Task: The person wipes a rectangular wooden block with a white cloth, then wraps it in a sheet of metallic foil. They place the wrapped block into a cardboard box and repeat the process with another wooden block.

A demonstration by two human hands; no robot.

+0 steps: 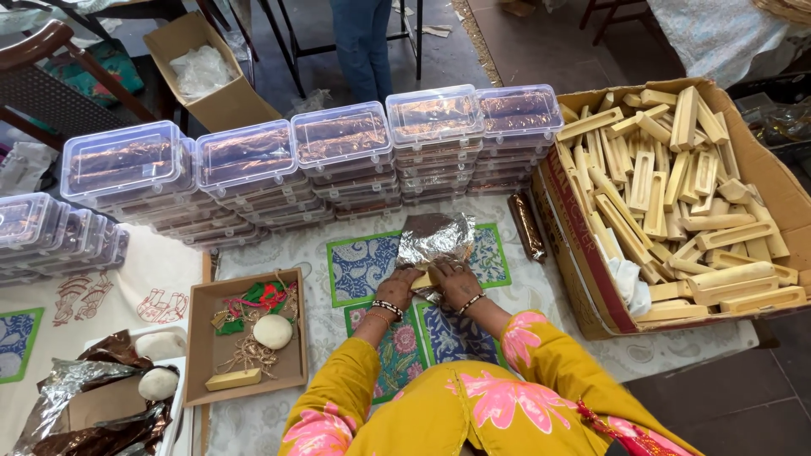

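One view only, the head camera. Both hands press on a pale wooden block [425, 279] lying on a crinkled foil sheet [435, 237] at the middle of the patterned cloth [515, 317]: the left hand [397, 290] curls over the block's near end, the right hand [456, 282] lies flat on its far side, fingers closed down on foil and wood. The sheet's far half is still spread open, so the wrap appears only begun. One finished dark foil roll [526, 225] lies just beside the cardboard carton [583, 262], which is heaped with bare wooden blocks [676, 194]; most of the wrapping is judged still to do. Stacked clear lidded boxes [338, 160] stand behind. A shallow tray [245, 338] of trimmings sits at left.
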